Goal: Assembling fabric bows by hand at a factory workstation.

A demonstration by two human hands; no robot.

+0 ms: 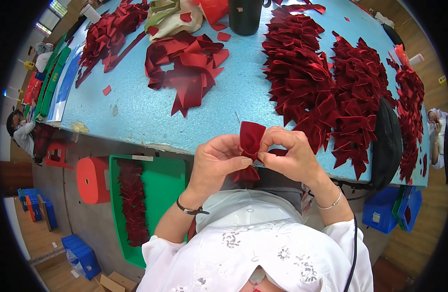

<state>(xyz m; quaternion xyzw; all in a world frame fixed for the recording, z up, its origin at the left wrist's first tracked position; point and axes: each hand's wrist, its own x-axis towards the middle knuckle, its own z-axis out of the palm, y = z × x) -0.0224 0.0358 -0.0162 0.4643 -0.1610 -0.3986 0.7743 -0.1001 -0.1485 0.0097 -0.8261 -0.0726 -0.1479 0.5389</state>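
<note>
A dark red velvet bow [251, 137] is held upright between my two hands at the near edge of the light blue table [122, 109]. My left hand [218, 158] pinches its middle from the left, thumb along the knot. From the right, my right hand [291, 148] pinches the same middle with thumb and fingertips. The bow's tails [247, 174] hang below my fingers. Just beyond my right hand lie dense rows of finished-looking red bows [297, 63]. A loose heap of red ribbon strips [187, 65] lies past my left hand.
More ribbon [112, 31] lies far left, near a cloth bag [178, 19] and a dark cup [245, 17]. A black bag [387, 146] hangs at the right edge. Below left are a green crate [163, 190] and red stool [91, 180]. People [24, 136] sit at both sides.
</note>
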